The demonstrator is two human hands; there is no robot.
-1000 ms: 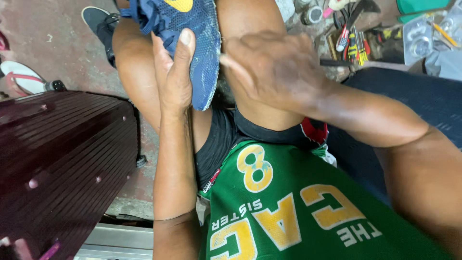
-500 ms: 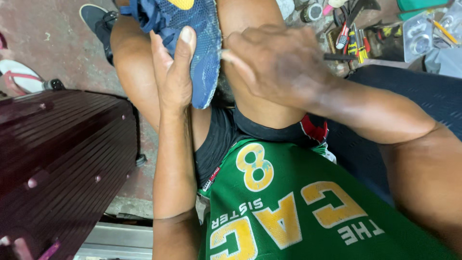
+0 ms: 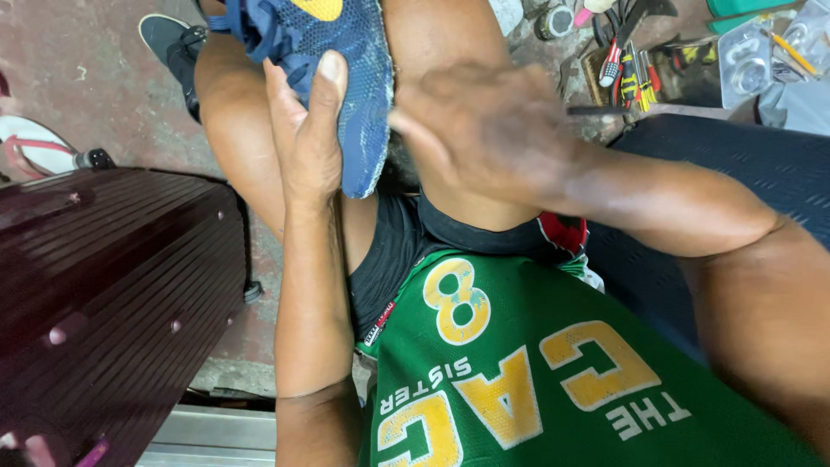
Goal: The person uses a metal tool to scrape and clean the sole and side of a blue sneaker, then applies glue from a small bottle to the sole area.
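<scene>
- The blue shoe (image 3: 346,78) is held upside-down against the person's raised knees, near the top of the view; its upper is a blue mesh with darker blue laces, a yellow patch shows at the top edge, and the rim of the sole looks pale and worn.
- The left hand (image 3: 307,138) lies flat along the shoe's side, fingers together and stretched upward, the thumb pressed on the mesh; it braces the shoe rather than wrapping it.
- The right hand (image 3: 484,130) is blurred; its fingers touch the shoe's edge and a thin dark tool (image 3: 601,111) juts from behind it, but how the fingers close on it cannot be told.
- The person wears a green jersey (image 3: 536,372) with yellow lettering and dark shorts.
- A dark red ribbed suitcase (image 3: 104,294) stands at the left on the stained concrete floor (image 3: 95,78).
- A sandal (image 3: 30,147) lies beside it.
- Pliers and other hand tools (image 3: 627,73) lie scattered on the floor at upper right.
</scene>
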